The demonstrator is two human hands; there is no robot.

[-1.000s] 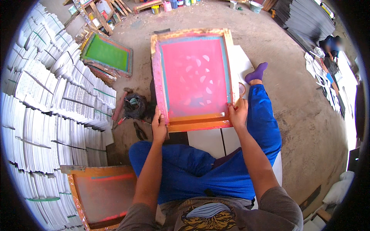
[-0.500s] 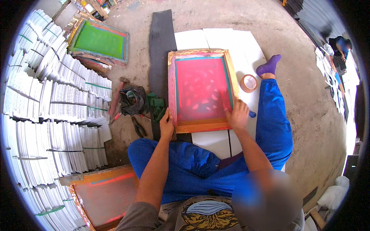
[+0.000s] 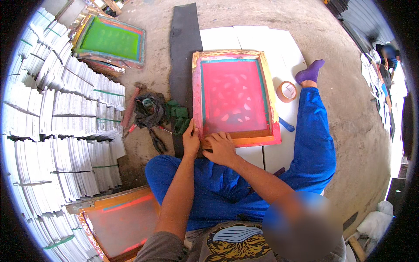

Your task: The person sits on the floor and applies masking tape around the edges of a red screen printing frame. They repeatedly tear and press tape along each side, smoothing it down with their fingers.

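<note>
Lying flat now on the white sheets (image 3: 244, 37), the pink-meshed printing frame (image 3: 235, 98) has come down from where we held it tilted up off the floor a second ago. Half a second back it was almost down; now its wooden border rests on the sheets, its near edge just in front of our knees. That tells us the placing is done, and the frame looks ready for its next pass, as far as we can judge.

Our left hand (image 3: 190, 140) rests on the near left corner of the frame, fingers curled loosely over the wood, its grip slack rather than clamped. Our right hand (image 3: 221, 147) has shifted from the right rail to the near edge, beside the left; it lies palm down with fingers spread, pressing on the wood and closed around nothing.

To the right of the frame sit a roll of tape (image 3: 286, 91) and a blue-handled tool (image 3: 286, 125), both near our outstretched leg. A long dark mat (image 3: 183, 52) runs along the frame's left side, with a heap of dark and green rags (image 3: 159, 111) beside it. Farther left stand stacks of bundled white sheets (image 3: 52, 109), a green-meshed frame (image 3: 111, 39) beyond them, and an orange frame (image 3: 120, 220) by our left elbow.
</note>
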